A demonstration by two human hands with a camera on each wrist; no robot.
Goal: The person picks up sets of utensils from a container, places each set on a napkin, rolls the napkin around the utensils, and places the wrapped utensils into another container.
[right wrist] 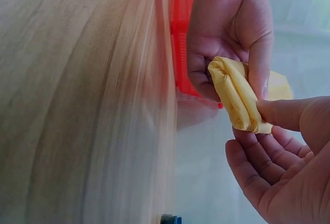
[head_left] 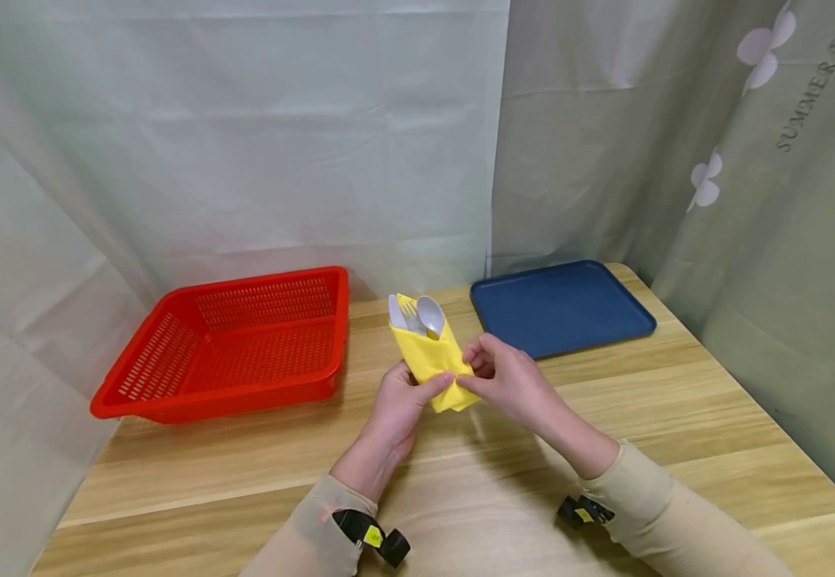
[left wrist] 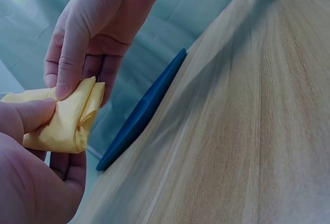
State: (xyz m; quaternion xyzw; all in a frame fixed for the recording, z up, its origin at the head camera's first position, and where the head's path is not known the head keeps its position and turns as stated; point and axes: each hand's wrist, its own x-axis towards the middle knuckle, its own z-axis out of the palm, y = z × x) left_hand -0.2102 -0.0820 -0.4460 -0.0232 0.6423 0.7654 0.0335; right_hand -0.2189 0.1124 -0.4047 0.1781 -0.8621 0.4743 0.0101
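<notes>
A yellow napkin (head_left: 428,353) is wrapped round a knife (head_left: 396,311), a fork (head_left: 412,316) and a spoon (head_left: 430,314), whose upper ends stick out of its top. My left hand (head_left: 397,405) grips the bundle from the left, thumb across the front and fingers behind. From the right, my right hand (head_left: 514,381) pinches the napkin's lower right edge, its thumb tip close to the left thumb. In the right wrist view, the folded lower end of the napkin (right wrist: 234,95) shows between both hands. The bundle is held above the table, tilted, and the cutlery's lower parts are hidden inside.
On the left of the wooden table (head_left: 244,481) stands a red perforated plastic basket (head_left: 244,393). A blue tray (head_left: 562,308) lies at the back right. Pale curtains (head_left: 280,144) hang behind and on both sides of the table.
</notes>
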